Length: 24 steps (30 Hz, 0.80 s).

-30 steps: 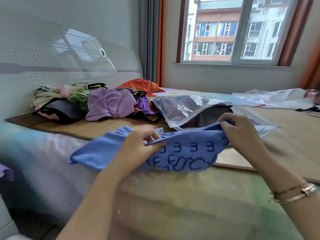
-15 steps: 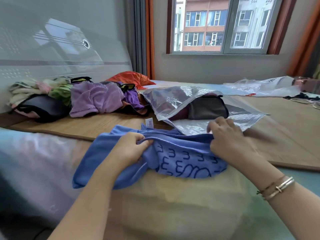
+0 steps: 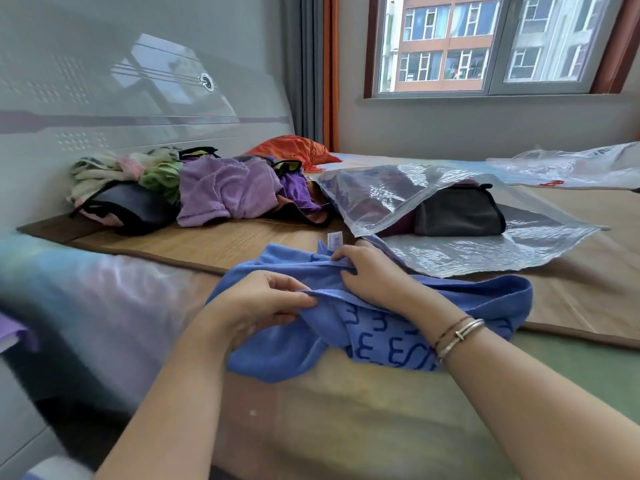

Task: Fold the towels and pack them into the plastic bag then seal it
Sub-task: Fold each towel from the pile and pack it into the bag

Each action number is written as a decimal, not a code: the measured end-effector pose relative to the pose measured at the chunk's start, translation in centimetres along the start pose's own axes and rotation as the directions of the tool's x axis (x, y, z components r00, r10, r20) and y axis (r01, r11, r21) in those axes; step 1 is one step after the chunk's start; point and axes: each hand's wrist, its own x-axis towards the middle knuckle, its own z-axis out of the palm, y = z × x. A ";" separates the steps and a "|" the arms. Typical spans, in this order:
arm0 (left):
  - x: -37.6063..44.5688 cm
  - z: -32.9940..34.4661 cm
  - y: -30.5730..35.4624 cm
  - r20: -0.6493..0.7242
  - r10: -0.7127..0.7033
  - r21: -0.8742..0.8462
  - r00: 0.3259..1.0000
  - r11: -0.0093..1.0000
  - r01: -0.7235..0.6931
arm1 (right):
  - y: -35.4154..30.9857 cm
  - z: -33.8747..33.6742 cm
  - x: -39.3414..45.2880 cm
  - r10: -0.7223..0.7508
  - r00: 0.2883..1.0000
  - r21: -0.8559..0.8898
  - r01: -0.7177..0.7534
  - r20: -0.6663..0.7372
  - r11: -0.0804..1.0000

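Head view, blue towel (image 3: 367,327) pinched (both hands)

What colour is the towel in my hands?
Blue towel with darker blue lettering, seen in the head view.

Daylight from window (image 3: 485,43), blurred left edge (wide-angle bending)

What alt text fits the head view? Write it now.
Both hands, left and right, pinch a blue towel on a bed edge. Behind it an open plastic bag holds a dark folded towel, beside a pile of unfolded towels.
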 end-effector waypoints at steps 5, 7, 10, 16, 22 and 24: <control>0.5 0.4 -0.1 -0.273 0.263 0.227 0.926 0.952 -0.203 | 0.3 -1.7 -2.1 -0.023 0.991 0.159 0.044 -0.131 0.986; 0.7 0.8 0.0 -0.328 0.400 0.361 0.856 0.890 -0.278 | 0.2 -3.2 -3.5 0.004 0.985 0.209 0.033 -0.174 0.977; 0.9 1.9 0.2 -0.409 0.574 0.553 0.710 0.774 -0.308 | -0.1 -5.2 -5.8 -0.034 0.989 0.379 0.087 -0.143 0.921; 0.5 4.1 1.3 -0.162 0.591 0.422 0.790 0.766 -0.486 | 2.3 -6.8 -8.8 0.051 0.976 0.624 0.095 -0.212 0.775; 0.6 5.8 1.0 0.050 0.543 0.318 0.838 0.787 -0.529 | 4.6 -6.6 -9.4 0.206 0.954 0.171 -0.171 -0.217 0.970; 0.8 5.8 0.9 0.048 0.544 0.348 0.838 0.777 -0.524 | 4.5 -5.9 -9.6 0.180 0.957 0.000 -0.185 -0.227 0.983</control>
